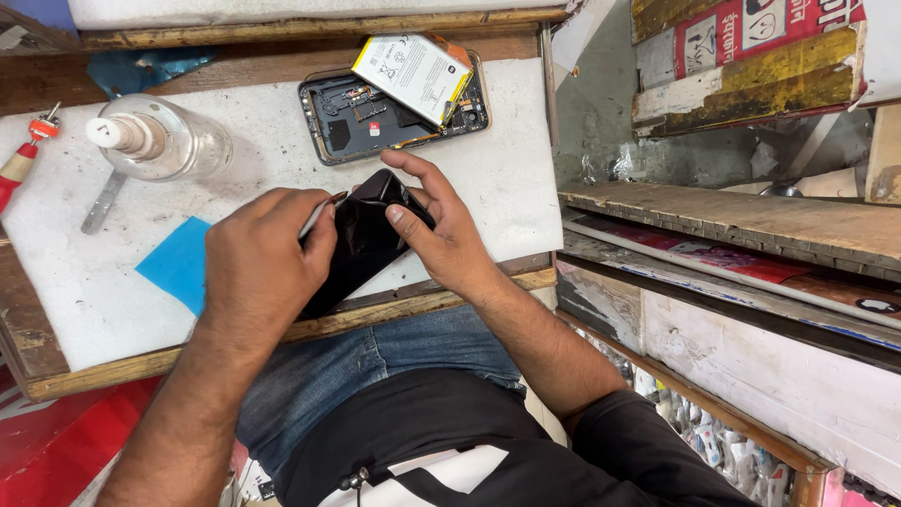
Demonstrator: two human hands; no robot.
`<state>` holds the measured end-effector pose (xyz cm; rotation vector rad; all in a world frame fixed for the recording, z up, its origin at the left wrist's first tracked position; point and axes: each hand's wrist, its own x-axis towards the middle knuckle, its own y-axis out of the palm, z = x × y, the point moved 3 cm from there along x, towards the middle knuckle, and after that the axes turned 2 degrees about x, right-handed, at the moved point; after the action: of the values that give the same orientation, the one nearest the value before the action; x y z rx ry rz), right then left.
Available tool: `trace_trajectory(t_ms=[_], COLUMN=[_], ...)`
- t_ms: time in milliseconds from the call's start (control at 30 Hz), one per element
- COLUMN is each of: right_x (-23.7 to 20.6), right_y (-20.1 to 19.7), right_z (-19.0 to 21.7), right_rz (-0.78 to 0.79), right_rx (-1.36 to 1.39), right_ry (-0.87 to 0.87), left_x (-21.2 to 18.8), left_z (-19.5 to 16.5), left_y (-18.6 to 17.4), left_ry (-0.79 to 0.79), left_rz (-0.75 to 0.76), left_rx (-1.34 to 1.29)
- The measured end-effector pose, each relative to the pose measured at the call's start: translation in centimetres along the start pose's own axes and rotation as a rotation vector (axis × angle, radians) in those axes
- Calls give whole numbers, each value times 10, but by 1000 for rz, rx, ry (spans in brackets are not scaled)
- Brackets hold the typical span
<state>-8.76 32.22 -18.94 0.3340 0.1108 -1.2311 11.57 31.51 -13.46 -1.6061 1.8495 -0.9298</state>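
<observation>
While the black phone panel (361, 239) sits tilted over the near edge of the white-padded surface (497, 178), both hands are working on it. The left hand (258, 263) has its fingers curled in tight, pinching a thin metal tool (319, 214) whose tip meets the panel's left edge. The right hand (441, 230) wraps the panel from the far side: thumb pressed flat on the glossy face, index finger hooked over the top corner, the other fingers closed behind it. So both sets of fingers are closed down on something, neither spread open.

Just beyond the hands lies an opened phone body (375, 117), its insides showing, with a white battery (411, 75) propped at an angle on top. To the left stands a clear glass bottle (164, 141) with a pale nozzle, near a blue sheet (178, 263) and a red-handled tool (23, 155) that is cut off at the frame edge.

The lower end of the panel is hidden behind the left hand, and how much of the thin tool runs through that fist, I can't tell.
</observation>
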Motion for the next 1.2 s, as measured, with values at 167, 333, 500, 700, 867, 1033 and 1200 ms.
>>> trace_trajectory(t_ms=[167,333,500,700,867,1033,1200], right_x=[0,2,3,1,-1,-1,-4], right_y=[0,1,1,0,1,1,0], right_z=[0,3,1,1,2,-2,-5], right_rz=[6,6,6,5,-1,1,1], right_rx=[46,20,48,0,-22,-6,23], right_ry=[14,-18,18,-3,-35,-24,0], left_x=[-2,-3,-7,-8,-4,-8,-9], left_z=[-12,-15,-16,-16,-20,-21,-18], left_y=[0,3,15,12,10,13,13], left_ry=[95,142,170,130,145,148,117], left_rz=[-15,-63,-44,-83,-106,-116,-115], left_rx=[172,244,381,271,274,308,235])
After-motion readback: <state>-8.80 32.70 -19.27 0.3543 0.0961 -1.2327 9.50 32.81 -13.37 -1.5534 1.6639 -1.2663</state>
